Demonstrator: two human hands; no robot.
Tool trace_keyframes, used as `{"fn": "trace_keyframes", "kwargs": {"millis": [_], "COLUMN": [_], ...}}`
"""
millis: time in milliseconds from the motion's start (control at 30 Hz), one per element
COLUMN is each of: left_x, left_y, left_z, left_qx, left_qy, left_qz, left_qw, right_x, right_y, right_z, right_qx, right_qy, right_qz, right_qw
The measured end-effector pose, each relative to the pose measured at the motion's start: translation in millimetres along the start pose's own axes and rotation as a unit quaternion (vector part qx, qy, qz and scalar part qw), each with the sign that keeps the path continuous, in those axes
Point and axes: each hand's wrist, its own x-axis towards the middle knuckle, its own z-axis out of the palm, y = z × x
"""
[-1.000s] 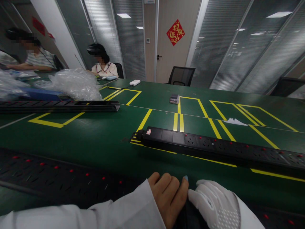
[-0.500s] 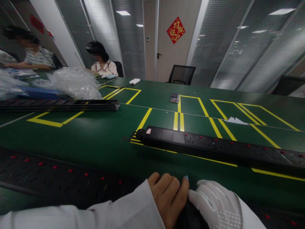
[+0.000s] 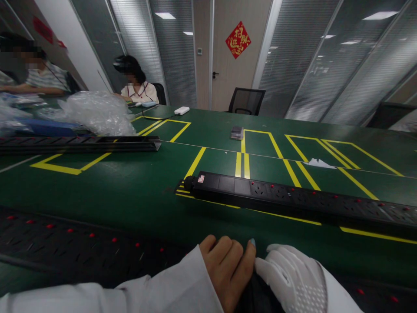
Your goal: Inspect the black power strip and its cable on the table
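Note:
My left hand (image 3: 226, 267), bare under a white sleeve, has its fingers curled and closed over a dark piece at the bottom middle. Close against it, my right hand (image 3: 288, 274) wears a white dotted glove and is also closed on that black power strip (image 3: 260, 295), whose gripped part is mostly hidden. A black row of sockets with red lights (image 3: 81, 248) reaches in from the left under my left sleeve; more red lights show beneath my right wrist. Beyond my hands, another black power strip (image 3: 224, 184) lies along the table, its corded end at left.
The green table (image 3: 137, 191) bears yellow tape outlines. Black channels (image 3: 130, 144) and crumpled clear plastic (image 3: 97, 113) lie at left. Farther back are a white box (image 3: 181, 111), a small dark packet (image 3: 236, 133) and white paper (image 3: 319, 163). Two people sit at far left.
The view has shifted slightly, so the table and background sit a little farther left. Both hands keep nearly the same closed pose on the black power strip.

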Motion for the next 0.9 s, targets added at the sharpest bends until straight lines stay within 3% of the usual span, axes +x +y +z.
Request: {"fn": "trace_keyframes", "kwargs": {"millis": [267,433,900], "left_x": [-0.4,-0.2,1.2], "left_y": [-0.8,0.0,-0.6], "left_z": [-1.3,-0.5,-2.8], "left_qx": [0.007,0.002,-0.003], "left_qy": [-0.019,0.005,0.004], "left_qz": [0.009,0.005,0.002], "left_qw": [1.0,1.0,1.0], "right_x": [3.5,1.1,-3.0], "right_y": [-5.2,-7.3,1.1], "right_z": [8.5,13.9,1.2], "right_qx": [-0.039,-0.051,-0.001], "right_qy": [0.035,0.048,0.008], "right_qz": [0.025,0.035,-0.002], "right_qw": [0.998,0.997,1.0]}}
